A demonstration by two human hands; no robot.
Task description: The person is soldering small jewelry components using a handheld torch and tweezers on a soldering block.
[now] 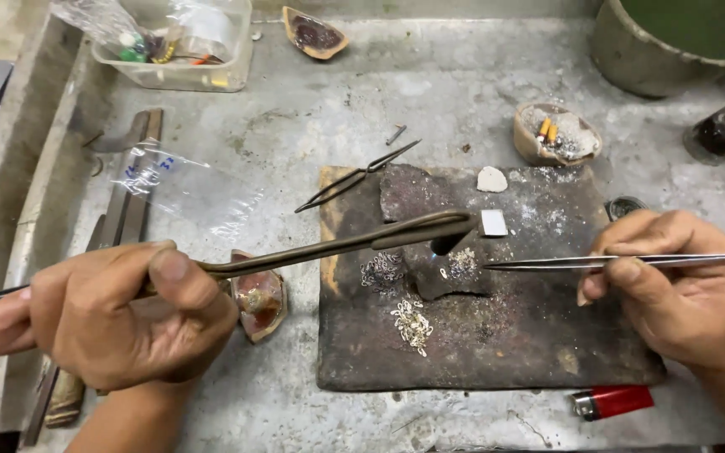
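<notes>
The left hand (111, 315) grips a long brown metal torch pipe (337, 243), its tip over the dark charred soldering block (497, 335) on the grey counter (446, 92). The right hand (681, 285) pinches slim steel tweezers (597, 262), tips beside a small cluster of silver links (463, 262). Two more link clusters (413, 323) lie nearby, seemingly unheated: the work looks midway

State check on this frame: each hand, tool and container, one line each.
left hand: gripping torch
torch: small blue flame lit at nozzle
right hand: pinching tweezers
tweezers: tips shut, pointing at silver links
spare tweezers: lying unused
lighter: lying flat
plastic tub: open
</notes>
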